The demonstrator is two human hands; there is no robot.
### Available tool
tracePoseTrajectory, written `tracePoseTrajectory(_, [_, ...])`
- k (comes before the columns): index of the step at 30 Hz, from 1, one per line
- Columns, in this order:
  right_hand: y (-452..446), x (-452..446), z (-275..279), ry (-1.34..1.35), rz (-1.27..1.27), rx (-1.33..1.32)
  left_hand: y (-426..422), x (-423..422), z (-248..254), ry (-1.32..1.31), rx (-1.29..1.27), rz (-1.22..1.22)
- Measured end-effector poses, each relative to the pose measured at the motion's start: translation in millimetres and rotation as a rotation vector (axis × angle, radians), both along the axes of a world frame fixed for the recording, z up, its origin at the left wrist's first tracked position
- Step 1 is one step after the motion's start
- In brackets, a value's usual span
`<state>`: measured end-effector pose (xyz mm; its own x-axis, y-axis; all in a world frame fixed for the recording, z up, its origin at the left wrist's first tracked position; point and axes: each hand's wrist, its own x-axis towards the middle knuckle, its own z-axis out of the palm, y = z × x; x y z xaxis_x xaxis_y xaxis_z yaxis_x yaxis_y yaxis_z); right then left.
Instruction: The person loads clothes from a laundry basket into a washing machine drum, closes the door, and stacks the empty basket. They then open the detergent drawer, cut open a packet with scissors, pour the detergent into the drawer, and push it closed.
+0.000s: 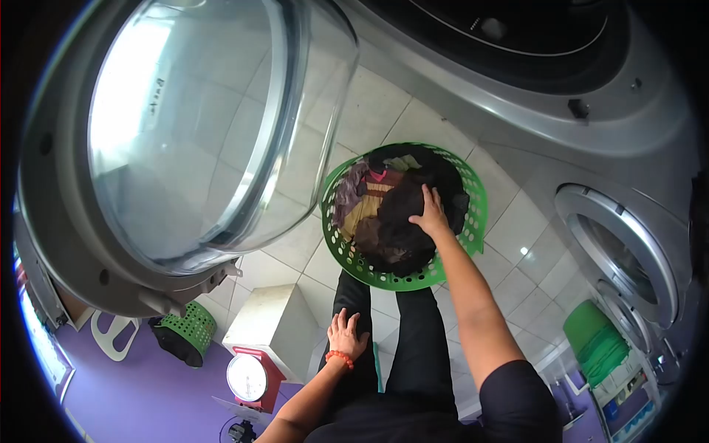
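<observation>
A green perforated laundry basket (478,199) stands in front of my knees, filled with dark and mixed-colour clothes. My right hand (432,215) lies on a black garment (402,214) in it, thumb and fingers apart, not gripping the cloth. Left of that garment, a yellowish-brown cloth (362,218) and a purplish cloth (348,193) show. My left hand (347,336), with a red bead bracelet (340,357) at the wrist, rests with spread fingers on my left thigh and holds nothing.
A large round glass door (185,133) swings open at left. Grey machines (502,111) stand at right, one with a round door (620,251). Nearby are a white box-like stand (266,317), a red dial scale (251,376) and another green basket (188,330).
</observation>
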<state>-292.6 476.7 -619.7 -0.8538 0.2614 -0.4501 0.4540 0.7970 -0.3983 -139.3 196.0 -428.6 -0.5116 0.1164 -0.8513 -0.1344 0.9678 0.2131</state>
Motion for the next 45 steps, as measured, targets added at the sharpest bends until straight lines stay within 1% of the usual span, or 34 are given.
tracePoseTrajectory(1, [-2.7, 7.5, -5.8, -0.008, -0.009, -0.008, -1.2, 0.7, -0.1, -0.008, -0.008, -0.009])
tracePoseTrajectory(3, [-7.6, 15.2, -15.1, -0.392, -0.21, -0.181, -3.0, 0.4, -2.6, -0.016, 0.014, 0.03])
tracePoseTrajectory(5, [-18.0, 34.3, -21.5, -0.342, -0.216, -0.147, -6.0, 0.3, -2.6, -0.007, 0.022, 0.077])
tracePoseTrajectory(7, [-30.5, 45.2, 4.3, -0.288, -0.318, -0.419, -10.7, -5.6, -11.1, 0.009, 0.046, 0.126])
tracePoseTrajectory(9, [-44.1, 60.0, 70.1, -0.144, -0.378, -0.676, -23.8, -8.3, -34.9, -0.193, 0.321, 0.775])
tracePoseTrajectory(10, [-46.1, 63.1, 109.7, -0.154, -0.389, -0.801, -24.1, -6.1, -45.1, -0.183, 0.431, 1.047])
tracePoseTrajectory(12, [-52.1, 95.4, 156.8, -0.216, -0.404, -0.997, -10.5, -40.7, -36.4, -0.318, 0.535, 1.354])
tracePoseTrajectory(13, [-49.3, 89.9, 200.9, -0.453, -0.431, -1.195, -5.1, -52.4, -34.7, -0.386, 0.573, 1.532])
tracePoseTrajectory(14, [-49.9, 91.7, 236.6, -0.59, -0.495, -1.361, 0.1, -63.8, -34.2, -0.388, 0.569, 1.532])
tracePoseTrajectory(16, [-53.0, 114.0, 276.7, -0.809, -0.461, -1.705, 8.7, -78.9, -34.6, -0.958, 0.847, 1.73])
tracePoseTrajectory(17, [-55.5, 127.5, 288.4, -0.916, -0.363, -1.756, 6.6, -75.1, -41.8, -0.961, 0.842, 1.731])
tracePoseTrajectory(18, [-55.6, 113.7, 303.3, -0.986, -0.31, -1.913, 3.0, -67.9, -55.7, -0.692, 0.976, 1.07])
tracePoseTrajectory(19, [-51.8, 110.3, 310.0, -0.985, -0.315, -1.913, 5.8, -71.2, -47.6, -0.682, 0.834, 1.002])
tracePoseTrajectory(21, [-40.9, 108.0, 314.9, -0.584, -0.26, -1.657, 11.9, -78.5, -30.5, -0.692, 0.56, 0.862])
tracePoseTrajectory(23, [-33.3, 114.0, 279.6, -0.242, -0.079, -1.131, -15.0, -41.4, -45.1, -0.87, 0.935, 1.136])
tracePoseTrajectory(25, [-18.6, 84.8, 263.5, -0.037, 0.029, -0.705, 17.2, -101.3, 27.1, -1.01, 1.15, 1.028])
tracePoseTrajectory(26, [-17.9, 84.9, 251.0, -0.013, 0.034, -0.746, 8.5, -101.4, 36.6, -0.951, 1.131, 0.832])
tracePoseTrajectory(28, [-19.7, 91.4, 238.5, -0.156, 0.157, -0.991, -8.0, -61.4, 14.6, -1.037, 1.103, 0.711])
tracePoseTrajectory(29, [-23.7, 96.3, 238.1, -0.335, 0.278, -1.187, -15.4, -55.5, 12.4, -1.108, 1.0, 0.615])
tracePoseTrajectory(30, [-33.7, 116.0, 223.3, -0.446, 0.331, -1.214, -8.9, -84.5, 34.0, -1.132, 0.995, 0.524])
tracePoseTrajectory(31, [-42.9, 132.1, 208.3, -0.563, 0.38, -1.239, -26.4, -70.8, 26.9, -1.083, 0.937, 0.477])
tracePoseTrajectory(32, [-44.9, 131.2, 207.3, -0.553, 0.403, -1.229, -28.0, -83.9, 38.8, -1.006, 0.833, 0.629])
tracePoseTrajectory(33, [-45.4, 123.3, 207.3, -0.495, 0.265, -1.296, -26.3, -96.7, 49.7, -0.923, 0.73, 0.777])
tracePoseTrajectory(34, [-43.7, 114.9, 206.1, -0.436, 0.125, -1.361, -22.4, -99.7, 46.0, -0.9, 0.747, 0.778])
tracePoseTrajectory(35, [-40.6, 104.1, 202.1, -0.427, 0.148, -1.357, -18.0, -98.5, 42.9, -0.744, 0.804, 1.266])
tracePoseTrajectory(36, [-37.2, 83.2, 199.7, -0.583, -0.21, -1.377, -17.0, -95.3, 39.1, -0.547, 0.839, 1.748])
tracePoseTrajectory(37, [-33.4, 55.1, 198.2, -0.727, -0.574, -1.366, -20.6, -89.9, 29.3, -0.528, 0.859, 1.747])
tracePoseTrajectory(38, [-18.1, -10.3, 215.4, -0.804, -0.72, -1.258, -25.6, -79.7, 14.2, -0.379, 0.612, 1.386])
tracePoseTrajectory(39, [2.5, -53.0, 203.4, -0.404, -0.679, -1.254, -28.9, -66.0, -0.2, -0.232, 0.366, 1.025])
tracePoseTrajectory(40, [11.0, -123.3, 236.2, -0.027, -0.959, -1.197, -25.1, -44.2, -9.8, -0.24, 0.346, 0.953])
tracePoseTrajectory(41, [28.2, -182.6, 255.8, 0.333, -1.118, -1.541, -24.3, -23.0, -21.1, -0.222, 0.344, 0.802])
tracePoseTrajectory(42, [60.2, -233.7, 259.3, 0.684, -0.715, -1.936, -18.3, -20.2, -15.1, -0.168, 0.246, 0.581])
tracePoseTrajectory(43, [72.6, -271.7, 290.4, 0.861, -0.632, -1.99, -11.1, -18.2, -8.4, -0.114, 0.148, 0.365])
tracePoseTrajectory(45, [84.6, -309.2, 315.8, 1.077, -0.429, -1.797, -3.6, -10.8, -8.1, -0.086, 0.121, 0.294])
